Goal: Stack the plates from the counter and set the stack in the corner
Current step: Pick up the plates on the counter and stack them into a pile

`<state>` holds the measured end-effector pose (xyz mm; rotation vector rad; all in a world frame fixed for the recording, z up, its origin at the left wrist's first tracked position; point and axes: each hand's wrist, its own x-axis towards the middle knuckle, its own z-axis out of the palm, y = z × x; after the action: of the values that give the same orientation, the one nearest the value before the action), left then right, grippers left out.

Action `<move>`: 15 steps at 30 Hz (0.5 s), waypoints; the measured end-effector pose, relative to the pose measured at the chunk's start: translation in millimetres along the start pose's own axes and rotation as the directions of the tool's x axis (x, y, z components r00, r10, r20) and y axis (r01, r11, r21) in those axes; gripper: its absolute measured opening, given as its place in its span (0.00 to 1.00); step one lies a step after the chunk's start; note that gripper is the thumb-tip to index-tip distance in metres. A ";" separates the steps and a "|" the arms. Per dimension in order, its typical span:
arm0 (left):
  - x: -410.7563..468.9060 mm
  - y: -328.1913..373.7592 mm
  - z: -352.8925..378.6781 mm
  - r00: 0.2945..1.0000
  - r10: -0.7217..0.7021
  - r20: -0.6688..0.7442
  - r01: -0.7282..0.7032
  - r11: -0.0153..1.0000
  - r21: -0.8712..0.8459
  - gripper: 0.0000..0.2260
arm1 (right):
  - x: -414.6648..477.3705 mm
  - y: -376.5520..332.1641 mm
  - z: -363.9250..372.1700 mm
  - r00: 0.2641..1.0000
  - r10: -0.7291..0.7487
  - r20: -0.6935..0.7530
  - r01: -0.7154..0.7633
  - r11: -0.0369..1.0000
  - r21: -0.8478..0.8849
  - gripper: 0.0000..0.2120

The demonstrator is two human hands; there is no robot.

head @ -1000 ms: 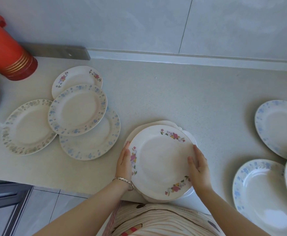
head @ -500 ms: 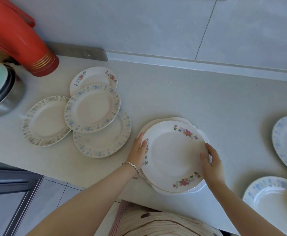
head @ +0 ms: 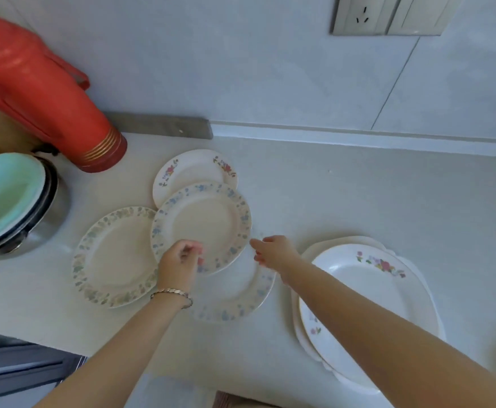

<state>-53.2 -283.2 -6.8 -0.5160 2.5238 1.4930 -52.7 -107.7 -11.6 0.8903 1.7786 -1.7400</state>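
A small stack of white plates, the top one pink-flowered (head: pixel 367 293), lies at the right near the counter's front edge, untouched. To its left several plates overlap: a blue-rimmed plate (head: pixel 202 225) on top, a red-flowered plate (head: pixel 193 169) behind it, a green-rimmed plate (head: pixel 114 257) at the left and a pale blue-rimmed plate (head: pixel 235 301) underneath at the front. My left hand (head: pixel 179 263), fingers loosely curled, hovers over the top plate's near rim. My right hand (head: pixel 273 251) reaches with fingers at that plate's right rim; contact is unclear.
A red thermos (head: pixel 43 92) stands at the back left by the wall. A metal pot with a turquoise bowl (head: pixel 2 195) sits at the far left. A wall socket (head: pixel 385 13) is above. The counter's front edge (head: pixel 99 351) drops to the floor below.
Both hands have let go of the flowered stack and moved left to the overlapping plates. The camera has swung left and up, so the right-hand plates have left the view.
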 end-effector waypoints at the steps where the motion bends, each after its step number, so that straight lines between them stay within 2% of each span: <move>1: 7.8 -3.4 -9.5 1.000 0.001 -0.005 -0.001 1.000 0.007 0.14 | 13.5 -0.9 14.6 1.000 0.011 -0.028 -0.011 1.000 0.006 0.08; 5: 30.7 -12.2 -39.4 1.000 -0.003 0.009 0.003 1.000 -0.005 0.13 | 44.7 1.6 46.4 0.990 0.120 -0.071 -0.097 0.961 0.260 0.02; 9: 42.0 -10.4 -56.2 1.000 -0.002 -0.006 0.003 0.999 0.048 0.08 | 34.7 1.4 51.0 0.984 0.087 -0.157 -0.032 0.944 0.327 0.11; 12: 50.5 0.7 -59.5 1.000 -0.011 0.003 0.010 0.996 0.084 0.22 | 18.8 11.5 31.1 0.982 0.026 -0.186 0.037 0.944 0.329 0.11; 15: 53.3 12.1 -47.8 0.971 -0.167 0.173 0.161 0.986 0.043 0.36 | -5.4 29.3 -5.6 0.988 -0.012 -0.155 0.067 0.934 0.352 0.11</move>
<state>-105.6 -330.7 9.8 -0.5477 2.3043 1.3763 -26.9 -103.6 -26.9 1.1678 1.6032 -2.1145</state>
